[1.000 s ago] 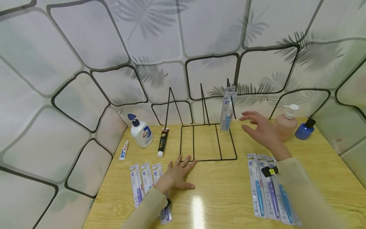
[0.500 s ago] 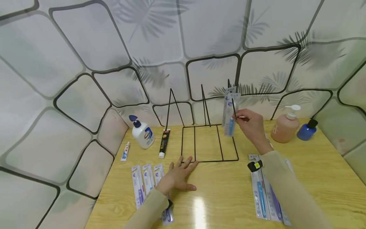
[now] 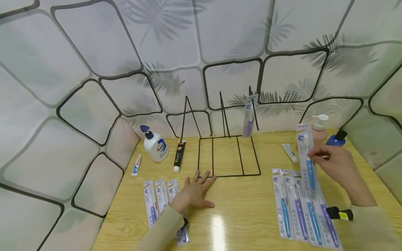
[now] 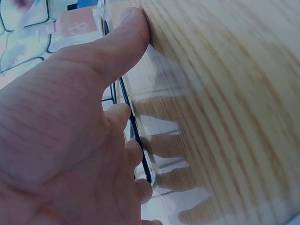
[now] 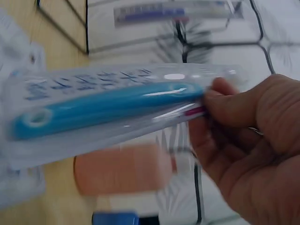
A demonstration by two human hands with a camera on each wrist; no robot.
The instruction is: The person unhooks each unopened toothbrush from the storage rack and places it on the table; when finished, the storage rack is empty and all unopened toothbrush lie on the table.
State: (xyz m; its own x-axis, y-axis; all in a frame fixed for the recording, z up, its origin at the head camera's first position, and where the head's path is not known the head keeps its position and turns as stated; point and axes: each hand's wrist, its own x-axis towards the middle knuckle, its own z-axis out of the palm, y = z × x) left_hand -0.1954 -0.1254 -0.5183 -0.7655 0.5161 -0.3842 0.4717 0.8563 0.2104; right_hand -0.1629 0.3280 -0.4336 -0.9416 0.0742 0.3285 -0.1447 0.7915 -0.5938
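Note:
My right hand point(image 3: 337, 165) pinches a blue-handled toothbrush in a clear blister pack point(image 3: 304, 146), held upright above a row of toothbrush packs on the right. In the right wrist view the blue toothbrush point(image 5: 103, 108) points its handle end away from my thumb and finger. My left hand point(image 3: 194, 195) lies with fingers spread, fingertips at the front bar of a black wire rack point(image 3: 229, 175). The left wrist view shows its palm side close over the wood. A purple toothbrush pack point(image 3: 248, 122) hangs on the rack's right prong.
Several toothbrush packs point(image 3: 285, 209) lie at right, others point(image 3: 150, 202) by my left forearm. A black toothpaste tube point(image 3: 179, 157) and white pump bottle point(image 3: 156, 148) are left of the rack. A small white tube point(image 3: 290, 153), pink bottle point(image 3: 319, 134) and blue bottle point(image 3: 336, 138) are at right.
My right hand has taken the blue toothbrush pack off the right prong and carried it right and toward me. The purple pack behind it now shows. The left hand has stayed put.

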